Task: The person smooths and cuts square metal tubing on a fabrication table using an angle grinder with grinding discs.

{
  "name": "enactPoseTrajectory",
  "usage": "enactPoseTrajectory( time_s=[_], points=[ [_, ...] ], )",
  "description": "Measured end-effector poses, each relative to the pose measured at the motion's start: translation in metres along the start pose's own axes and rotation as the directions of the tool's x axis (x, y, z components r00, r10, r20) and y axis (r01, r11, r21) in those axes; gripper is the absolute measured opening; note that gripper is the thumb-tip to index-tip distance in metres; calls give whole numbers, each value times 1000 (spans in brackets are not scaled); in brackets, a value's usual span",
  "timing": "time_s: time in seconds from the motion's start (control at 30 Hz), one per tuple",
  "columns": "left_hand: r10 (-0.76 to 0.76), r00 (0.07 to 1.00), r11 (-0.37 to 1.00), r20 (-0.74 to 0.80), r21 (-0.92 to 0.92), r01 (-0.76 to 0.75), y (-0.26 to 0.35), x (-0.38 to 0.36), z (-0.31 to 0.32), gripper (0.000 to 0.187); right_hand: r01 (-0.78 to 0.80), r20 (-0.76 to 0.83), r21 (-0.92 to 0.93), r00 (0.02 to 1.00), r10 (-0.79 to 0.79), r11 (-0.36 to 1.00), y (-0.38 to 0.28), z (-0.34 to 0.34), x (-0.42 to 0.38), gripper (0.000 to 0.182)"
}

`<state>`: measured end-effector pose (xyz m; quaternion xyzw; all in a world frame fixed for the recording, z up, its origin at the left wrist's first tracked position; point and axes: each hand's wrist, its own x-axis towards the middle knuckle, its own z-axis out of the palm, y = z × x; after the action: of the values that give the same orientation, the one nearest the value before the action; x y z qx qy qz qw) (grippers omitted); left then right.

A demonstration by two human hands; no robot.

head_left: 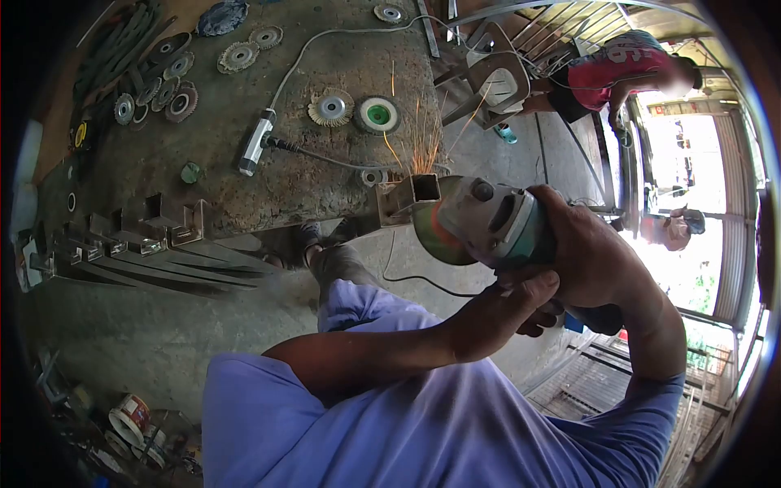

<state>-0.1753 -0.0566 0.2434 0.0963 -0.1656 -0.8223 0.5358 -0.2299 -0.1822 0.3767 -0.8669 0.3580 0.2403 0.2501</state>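
Both of my hands are closed around an angle grinder (504,220) with a teal and grey body. My right hand (598,248) wraps over the body from the right. My left hand (529,301) grips it from below, its fingers partly hidden. The grinder's disc (442,232) meets a square metal tube (397,199) at the edge of the workbench (244,98). Orange sparks (423,150) fly from the contact, away from me across the bench.
Several flap discs and wheels (331,106) lie on the bench, with a power strip (258,142) and cable. Cut metal brackets (175,220) line the near edge. A person in a red shirt (606,77) bends beside a chair (496,81). Buckets (130,419) stand lower left.
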Motion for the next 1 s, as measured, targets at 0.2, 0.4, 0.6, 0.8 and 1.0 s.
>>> enactPoseTrajectory(
  time_s=[0.2, 0.4, 0.6, 0.8, 1.0],
  points=[
    [-1, 1000, 1000, 17, 22, 0, -5, 1, -4, 58, -44, 19, 8, 999, 44, 999, -10, -3, 1, 76],
    [-72, 993, 997, 95, 15, 71, -11, 12, -3, 61, -123, -84, -44, 989, 119, 991, -8, 2, -22, 72],
    [-71, 995, 860, 73, 509, 24, -32, -1, -5, 57, 71, -346, 538, 927, 144, 840, 29, 48, -55, 74],
    [-193, 929, -79, -317, 948, 307, 0, -62, -59, 79, 495, -582, 802, 772, 256, 334, 91, 139, -73, 78],
    [874, 446, 35, -190, 942, 333, -5, -80, -131, 62, 744, -704, 647, 666, 246, -167, 143, 222, -87, 80]
  ],
)
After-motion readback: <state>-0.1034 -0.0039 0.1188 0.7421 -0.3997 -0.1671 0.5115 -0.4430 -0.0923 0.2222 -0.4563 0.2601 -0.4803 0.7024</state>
